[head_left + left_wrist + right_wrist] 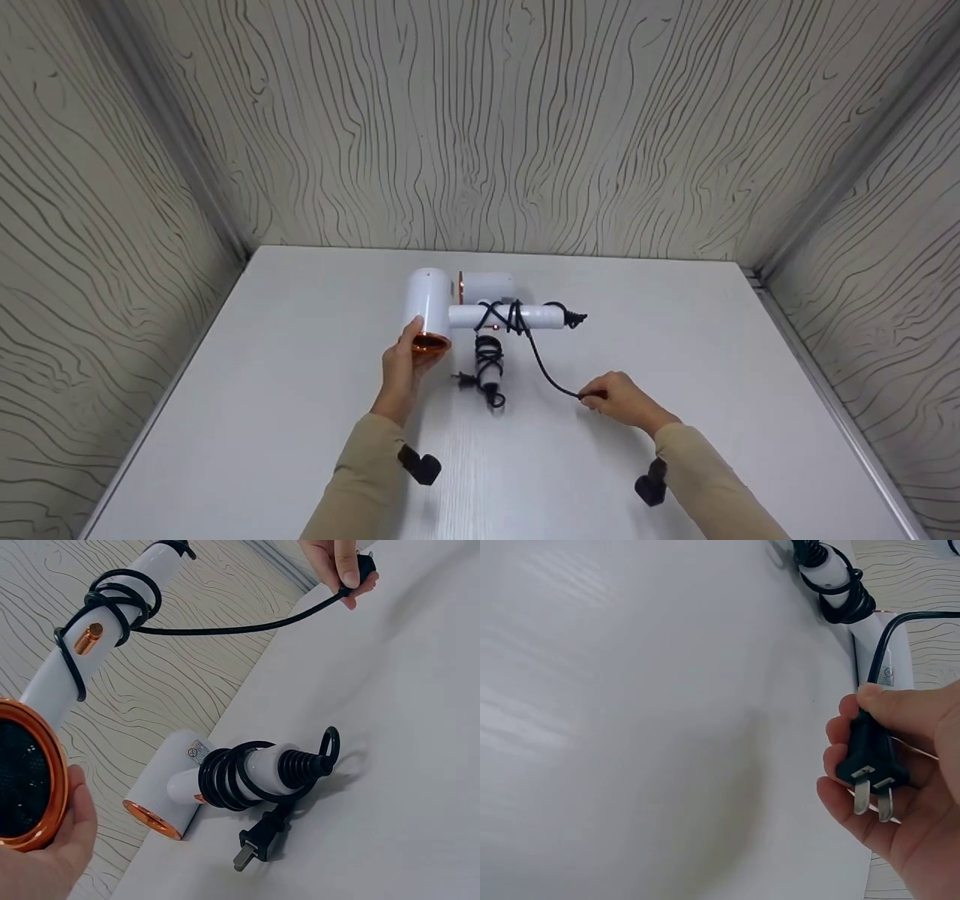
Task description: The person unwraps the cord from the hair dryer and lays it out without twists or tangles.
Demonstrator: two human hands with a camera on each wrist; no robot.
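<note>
A white hair dryer with copper trim (428, 300) is held up by the left hand (403, 371), which grips its barrel near the copper-ringed end. Black cord (120, 606) is wound around its handle, and a loose length runs across to the right hand (626, 400). Thumb and fingers of the right hand (911, 757) pinch the black two-pin plug (871, 754), its metal prongs exposed. Behind and below the held dryer, a second white hair dryer (161, 776) lies on the white table, cord coiled around its handle, its own plug (259, 836) beside it.
The white table (300, 375) reaches back to a wall with a wood-grain pattern (480, 135). Similar patterned panels stand at left and right, with grey metal strips along the corners. Small black devices are strapped at both wrists.
</note>
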